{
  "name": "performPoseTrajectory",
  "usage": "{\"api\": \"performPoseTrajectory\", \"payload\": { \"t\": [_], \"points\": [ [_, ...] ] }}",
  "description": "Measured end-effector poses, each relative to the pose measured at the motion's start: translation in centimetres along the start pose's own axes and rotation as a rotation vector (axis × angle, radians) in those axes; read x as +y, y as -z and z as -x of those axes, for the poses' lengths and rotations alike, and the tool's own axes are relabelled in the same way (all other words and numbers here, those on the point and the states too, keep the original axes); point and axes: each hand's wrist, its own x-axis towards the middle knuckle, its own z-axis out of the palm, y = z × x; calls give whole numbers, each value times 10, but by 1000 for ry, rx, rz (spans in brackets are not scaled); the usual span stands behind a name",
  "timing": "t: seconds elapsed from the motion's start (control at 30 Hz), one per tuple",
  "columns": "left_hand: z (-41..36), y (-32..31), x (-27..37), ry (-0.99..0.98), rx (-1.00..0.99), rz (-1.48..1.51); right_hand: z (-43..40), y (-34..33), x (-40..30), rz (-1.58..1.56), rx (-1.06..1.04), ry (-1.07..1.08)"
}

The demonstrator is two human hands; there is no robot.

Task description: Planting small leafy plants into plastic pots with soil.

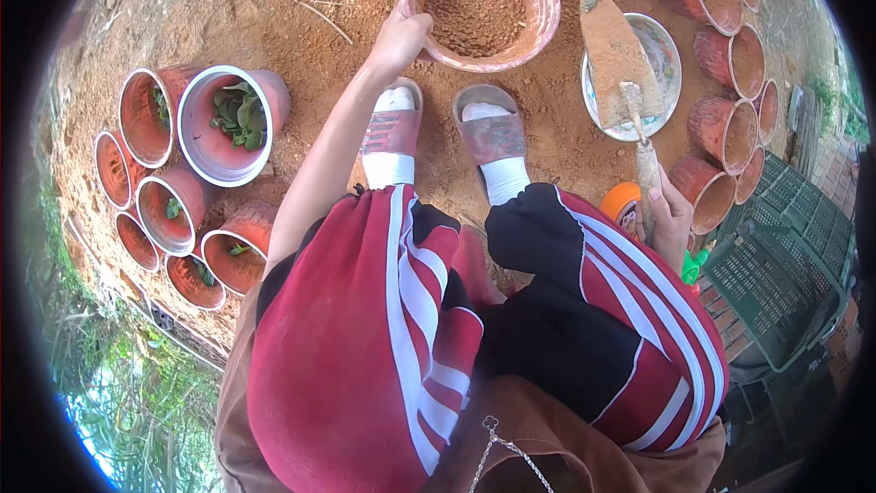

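My left hand (pixel 402 41) grips the near left rim of a reddish plastic flowerpot (pixel 543 27) that stands on the ground ahead of my feet. Loose brown soil (pixel 479 12) covers the inside of that pot. In my right hand (pixel 664 216) is the handle of a trowel (pixel 616 58), its pointed blade coated with dried earth and directed away from me. From above, the blade overlaps a white patterned dish (pixel 669 75); whether they touch I cannot tell.
To the left, several flowerpots (pixel 236 75) hold green leafy seedlings (pixel 239 115). More reddish pots (pixel 725 133) line the right side. A green plastic crate (pixel 780 294), an orange bowl (pixel 619 198) and a green plastic object (pixel 694 267) lie near my right knee. My sandals (pixel 391 133) rest on bare soil.
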Motion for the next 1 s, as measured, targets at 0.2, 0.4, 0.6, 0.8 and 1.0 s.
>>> {"api": "performPoseTrajectory", "payload": {
  "t": [0.2,0.4,0.6,0.8,1.0],
  "points": [
    [7,-1,7,-16,-16,23,-2,-22,-19,342,15,138],
    [-2,2,-4,-59,25,-4,-2,-36,-26,687,146,476],
    [-14,4,-17,-16,-18,17,-3,-43,-31,931,259,732],
    [32,-14,17,-125,25,-182,-12,-48,-56,1285,329,877],
    [46,-20,2,-305,70,-254,-39,-83,-91,1485,5,586]
  ]
}}
